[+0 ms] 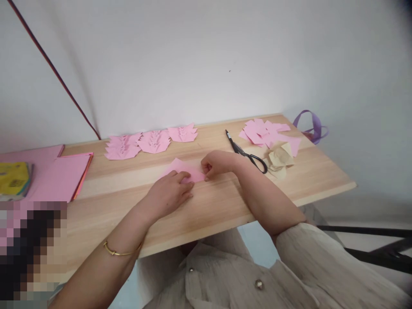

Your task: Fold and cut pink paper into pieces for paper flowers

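A folded piece of pink paper (176,165) lies on the wooden table in front of me, partly covered by my fingers. My left hand (170,189) rests on its near side, fingers apart and slightly bent, pressing the sheet down. At the paper's right corner, my right hand (216,165) is closed, thumb and fingers pinched on the edge. Just beyond my right wrist lie black-handled scissors (246,153), their tips pointing away from me.
Several folded pink paper pieces (154,141) line the wall side. Pink scraps (257,131) and crumpled tan paper (281,158) lie right, near a purple ribbon (317,126). Pink sheets (72,169) and a yellow packet (13,178) sit left on the table (325,171).
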{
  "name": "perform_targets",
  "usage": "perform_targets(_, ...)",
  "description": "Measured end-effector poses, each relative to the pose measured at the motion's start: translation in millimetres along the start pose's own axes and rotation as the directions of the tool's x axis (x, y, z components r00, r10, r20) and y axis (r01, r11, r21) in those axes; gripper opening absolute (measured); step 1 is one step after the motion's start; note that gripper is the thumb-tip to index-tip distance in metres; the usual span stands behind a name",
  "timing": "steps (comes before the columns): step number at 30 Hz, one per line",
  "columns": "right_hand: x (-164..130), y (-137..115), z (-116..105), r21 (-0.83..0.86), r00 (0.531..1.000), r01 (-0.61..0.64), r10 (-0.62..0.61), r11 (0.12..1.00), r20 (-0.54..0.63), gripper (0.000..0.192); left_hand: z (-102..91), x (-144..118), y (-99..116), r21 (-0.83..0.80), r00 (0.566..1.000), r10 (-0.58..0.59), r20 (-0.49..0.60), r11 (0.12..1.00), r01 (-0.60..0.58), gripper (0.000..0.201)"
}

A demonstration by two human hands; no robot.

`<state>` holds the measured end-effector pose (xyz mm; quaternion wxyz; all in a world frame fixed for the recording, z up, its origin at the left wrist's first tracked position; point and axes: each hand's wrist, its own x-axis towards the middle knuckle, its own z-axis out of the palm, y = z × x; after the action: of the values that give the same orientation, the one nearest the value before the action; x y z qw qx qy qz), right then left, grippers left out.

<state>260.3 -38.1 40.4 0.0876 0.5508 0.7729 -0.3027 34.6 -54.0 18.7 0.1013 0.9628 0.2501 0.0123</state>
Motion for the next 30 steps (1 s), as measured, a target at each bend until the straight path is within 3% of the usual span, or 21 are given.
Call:
perform_targets(12, 4.1, 6.5, 1.9, -0.023, 0.999, -0.026, 0.025, 0.999, -0.030, 0.027, -9.9, -8.7, 12.2, -0.131, 0.992, -0.117, 0.048, 0.984, 0.122, 0.032)
perform_targets(16, 7.6, 11.3, 5.6, -0.036, 0.997, -0.009, 0.006, 0.999, -0.071, 0.029, -6.5, -20.1, 37.3, -0.152, 0.973, -0.213, 0.089, 0.963, 0.224, 0.031)
perform_targets(19, 6.9, 12.5, 7.5, -0.002, 0.994, 0.027, -0.027, 1.000, -0.110, 0.030, 2.2, -28.1, 64.2, -0.044, 0.937, -0.343, 0.065, 0.937, 0.346, 0.031)
perform_targets(22, 3.5, 11.6, 8.0, 0.042, 0.988, 0.072, -0.065, 0.997, -0.143, 0.031, 11.4, -31.4, 84.4, 0.050, 0.906, -0.423, -0.024, 0.904, 0.424, 0.036)
perform_targets(26, -0.1, 8.6, 9.2, 0.080, 0.982, 0.082, -0.067, 0.993, -0.174, 0.026, 23.7, -33.7, 93.7, 0.087, 0.864, -0.472, -0.176, 0.867, 0.491, 0.040)
perform_targets(30, 2.5, 4.7, 14.2, 0.109, 0.931, 0.084, -0.039, 0.990, -0.362, 0.015, 37.0, -38.6, 96.4, 0.033, 0.832, -0.452, -0.322, 0.873, 0.487, 0.046)
